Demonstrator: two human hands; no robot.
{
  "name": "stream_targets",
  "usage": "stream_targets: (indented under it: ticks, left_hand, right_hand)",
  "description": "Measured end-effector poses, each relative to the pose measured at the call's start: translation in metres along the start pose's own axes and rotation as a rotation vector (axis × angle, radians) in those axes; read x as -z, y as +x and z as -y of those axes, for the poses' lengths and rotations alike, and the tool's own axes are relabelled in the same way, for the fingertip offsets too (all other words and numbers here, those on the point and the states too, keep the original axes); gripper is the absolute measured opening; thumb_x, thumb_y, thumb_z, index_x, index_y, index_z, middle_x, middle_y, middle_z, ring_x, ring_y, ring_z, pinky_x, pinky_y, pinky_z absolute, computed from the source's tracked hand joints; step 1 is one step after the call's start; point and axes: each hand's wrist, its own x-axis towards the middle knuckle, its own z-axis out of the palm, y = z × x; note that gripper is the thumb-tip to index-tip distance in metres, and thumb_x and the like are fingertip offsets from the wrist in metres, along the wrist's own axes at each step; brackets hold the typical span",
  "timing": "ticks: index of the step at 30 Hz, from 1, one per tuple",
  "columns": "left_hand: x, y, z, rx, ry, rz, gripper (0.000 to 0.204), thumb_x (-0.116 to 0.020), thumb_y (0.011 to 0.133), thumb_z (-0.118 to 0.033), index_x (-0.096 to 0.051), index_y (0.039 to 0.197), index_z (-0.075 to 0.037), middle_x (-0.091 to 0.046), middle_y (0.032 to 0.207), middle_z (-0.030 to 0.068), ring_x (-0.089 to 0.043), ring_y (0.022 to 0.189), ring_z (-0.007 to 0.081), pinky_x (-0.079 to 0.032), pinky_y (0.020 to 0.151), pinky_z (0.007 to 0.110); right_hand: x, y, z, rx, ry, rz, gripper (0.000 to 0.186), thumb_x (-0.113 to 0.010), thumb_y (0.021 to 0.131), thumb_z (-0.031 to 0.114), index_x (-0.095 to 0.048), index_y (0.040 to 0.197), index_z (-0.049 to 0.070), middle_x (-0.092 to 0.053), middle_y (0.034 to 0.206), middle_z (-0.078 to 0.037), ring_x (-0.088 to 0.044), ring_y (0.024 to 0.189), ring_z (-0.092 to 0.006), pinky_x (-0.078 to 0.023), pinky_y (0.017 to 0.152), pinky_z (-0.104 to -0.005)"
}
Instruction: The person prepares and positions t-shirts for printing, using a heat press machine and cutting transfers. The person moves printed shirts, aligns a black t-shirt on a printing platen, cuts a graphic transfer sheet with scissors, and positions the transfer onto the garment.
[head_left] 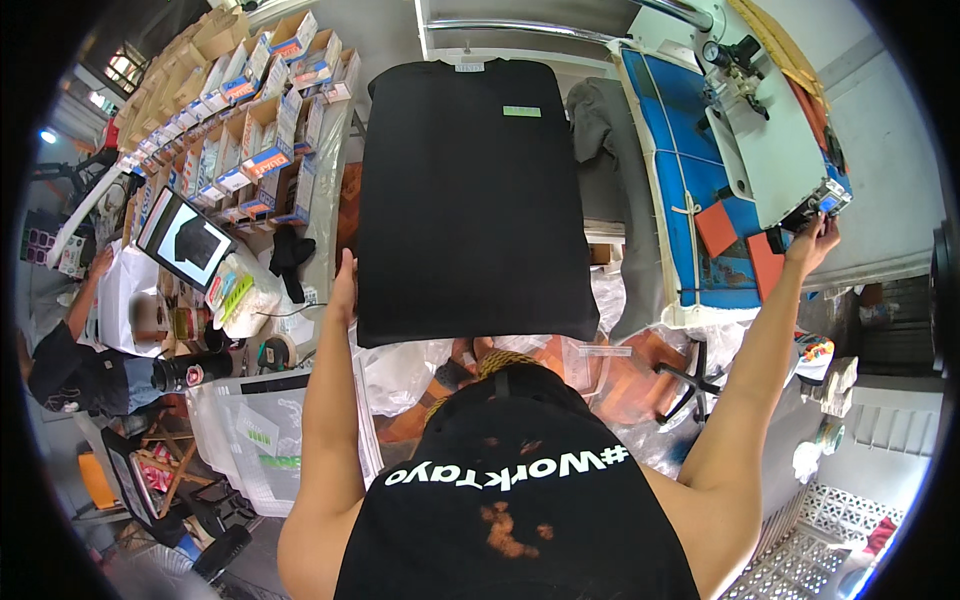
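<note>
- Head view: left hand (344,290) lies flat, fingers together, against the near left edge of the black shirt (470,200) stretched over a platen; soft and light, probably best gripped at its hem.
- Right hand (815,240) reaches well rightward, fingertips touching the press control box (825,200); grasp unclear.
</note>
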Motion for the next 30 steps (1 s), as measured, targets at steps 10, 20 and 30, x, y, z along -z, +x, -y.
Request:
stream_targets:
  ticks: [10, 20, 30]
  left_hand:
    - [-0.038, 0.156, -0.096, 0.056, -0.158, 0.188, 0.085, -0.042, 0.09, -0.074, -0.056, 0.132, -0.002, -0.064, 0.124, 0.0148, -0.063, 0.109, 0.0281, -0.051, 0.093, 0.038]
    - [-0.055, 0.267, -0.189, -0.364, -0.328, -0.011, 0.055, -0.05, 0.1, -0.042, -0.058, 0.125, 0.007, -0.062, 0.127, 0.0186, -0.06, 0.116, 0.0314, -0.046, 0.103, 0.043]
    - [-0.204, 0.083, -0.221, -0.575, 0.271, 0.141, 0.02, -0.074, 0.078, -0.011, -0.071, 0.094, 0.002, -0.07, 0.093, 0.0102, -0.067, 0.09, 0.0248, -0.053, 0.088, 0.038]
  right_hand:
    - [0.0, 0.034, -0.072, 0.03, 0.411, 0.06, 0.041, -0.054, 0.101, 0.017, -0.042, 0.134, -0.004, -0.053, 0.13, -0.017, -0.053, 0.115, -0.0202, -0.043, 0.099, -0.0338]
    - [0.026, 0.035, -0.073, 0.027, 0.374, 0.039, 0.045, -0.052, 0.095, 0.017, -0.047, 0.135, -0.002, -0.053, 0.135, -0.015, -0.05, 0.124, -0.0237, -0.037, 0.107, -0.04]
    - [-0.117, -0.075, 0.254, -0.347, 0.788, 0.875, 0.047, -0.052, 0.097, 0.035, -0.061, 0.12, -0.005, -0.068, 0.108, -0.02, -0.067, 0.096, -0.0276, -0.052, 0.087, -0.0373]
